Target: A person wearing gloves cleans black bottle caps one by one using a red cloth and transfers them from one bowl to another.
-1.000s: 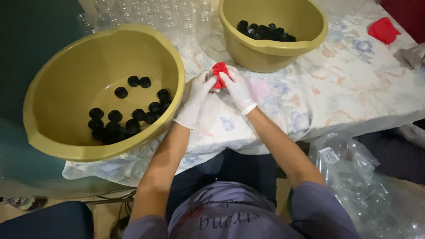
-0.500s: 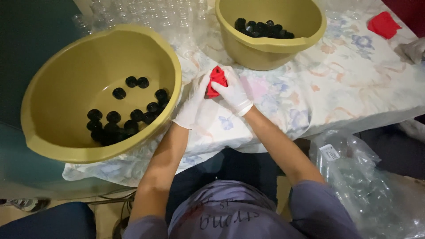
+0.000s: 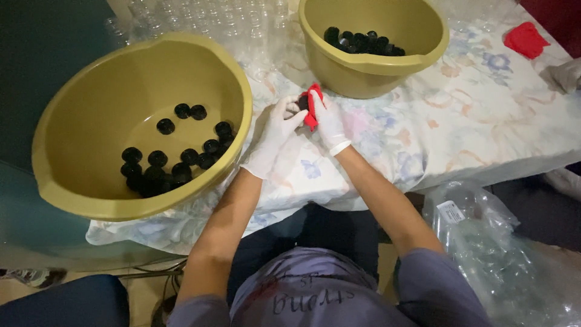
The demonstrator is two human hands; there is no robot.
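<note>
Both my hands wear white gloves and meet over the flowered tablecloth [image 3: 472, 121]. My right hand [image 3: 327, 119] grips a red cloth [image 3: 313, 104] and presses it against a small black cap [image 3: 302, 102]. My left hand [image 3: 275, 132] pinches that cap from the left side; most of the cap is hidden by fingers and cloth. A large olive basin [image 3: 91, 103] to the left holds several black caps [image 3: 175, 158]. A second olive basin [image 3: 369, 69] just behind my hands also holds several black caps [image 3: 363, 41].
Clear plastic bottles [image 3: 206, 18] crowd the table's far side. Another red cloth [image 3: 525, 38] lies at the far right, near another person's gloved hand [image 3: 564, 74]. A clear plastic bag with bottles [image 3: 484, 242] sits beside my right leg.
The hands stay together on the cap and red cloth, with the cloth shifting slightly over the cap. The view has tilted a little; the basins keep their places.
</note>
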